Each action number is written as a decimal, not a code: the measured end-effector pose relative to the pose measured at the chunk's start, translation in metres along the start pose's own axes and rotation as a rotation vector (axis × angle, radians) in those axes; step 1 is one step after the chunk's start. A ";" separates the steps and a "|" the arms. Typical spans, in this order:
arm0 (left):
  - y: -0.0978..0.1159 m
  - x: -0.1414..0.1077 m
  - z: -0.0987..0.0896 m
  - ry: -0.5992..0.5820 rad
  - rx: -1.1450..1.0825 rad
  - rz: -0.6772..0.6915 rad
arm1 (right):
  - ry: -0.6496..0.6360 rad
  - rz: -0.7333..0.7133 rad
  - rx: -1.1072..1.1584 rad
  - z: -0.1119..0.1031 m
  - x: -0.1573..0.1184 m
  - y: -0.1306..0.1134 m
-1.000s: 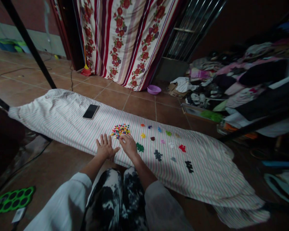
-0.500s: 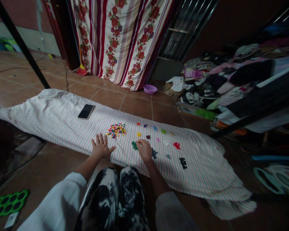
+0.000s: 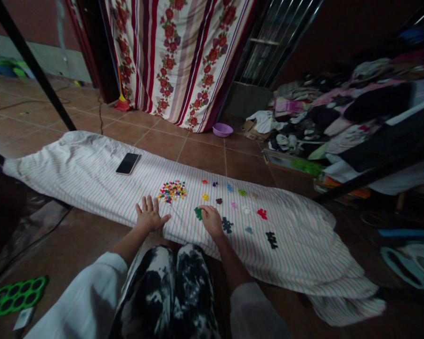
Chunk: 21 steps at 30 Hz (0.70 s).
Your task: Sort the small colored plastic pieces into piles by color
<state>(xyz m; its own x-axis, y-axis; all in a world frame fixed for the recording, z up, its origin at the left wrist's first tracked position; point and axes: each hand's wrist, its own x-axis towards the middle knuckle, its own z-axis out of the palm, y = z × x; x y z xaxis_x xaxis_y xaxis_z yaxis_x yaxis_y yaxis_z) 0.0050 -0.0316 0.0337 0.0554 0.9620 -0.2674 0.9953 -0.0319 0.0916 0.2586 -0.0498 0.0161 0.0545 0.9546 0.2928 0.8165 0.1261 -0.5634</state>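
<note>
My left hand (image 3: 149, 214) rests palm down on the striped cloth (image 3: 88, 188), fingers spread, holding nothing. Just beyond it lies a mixed pile of small colourful pieces (image 3: 172, 191). My right hand (image 3: 212, 220) has its thumb and forefinger pinched together at the edge of a small green pile (image 3: 198, 213). Whether a piece sits between those fingertips is too small to see. Close by are a dark grey pile (image 3: 227, 225), a brown pile (image 3: 219, 201) and a yellow pile (image 3: 205, 197). Further right lie a red pile (image 3: 262, 214) and a black pile (image 3: 271, 240).
A phone (image 3: 127, 163) lies on the cloth to the left. Black metal bars (image 3: 38, 70) rise at both ends. Beyond the cloth, a purple bowl (image 3: 222, 130) stands on the tiled floor by a flowered curtain (image 3: 183, 61). Heaped clothes (image 3: 318, 108) fill the right side.
The view has shifted slightly, so the scene sits a little further right. Both hands keep nearly the same places and poses, the right one still at the green pile.
</note>
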 end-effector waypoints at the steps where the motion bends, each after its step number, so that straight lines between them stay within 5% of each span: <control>1: 0.000 0.001 0.000 -0.003 0.001 0.000 | 0.004 0.000 -0.001 0.000 0.000 0.000; 8: 0.000 0.003 0.003 -0.001 0.008 0.000 | 0.052 -0.037 -0.041 0.006 0.009 -0.011; 21: 0.000 0.000 0.000 -0.006 -0.025 0.011 | -0.154 -0.149 -0.081 0.048 0.049 -0.076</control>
<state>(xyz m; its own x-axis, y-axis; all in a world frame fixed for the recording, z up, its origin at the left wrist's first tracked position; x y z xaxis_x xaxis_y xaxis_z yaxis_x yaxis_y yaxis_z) 0.0049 -0.0310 0.0340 0.0671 0.9600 -0.2717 0.9923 -0.0358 0.1187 0.1721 -0.0001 0.0361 -0.1536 0.9577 0.2432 0.8527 0.2528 -0.4571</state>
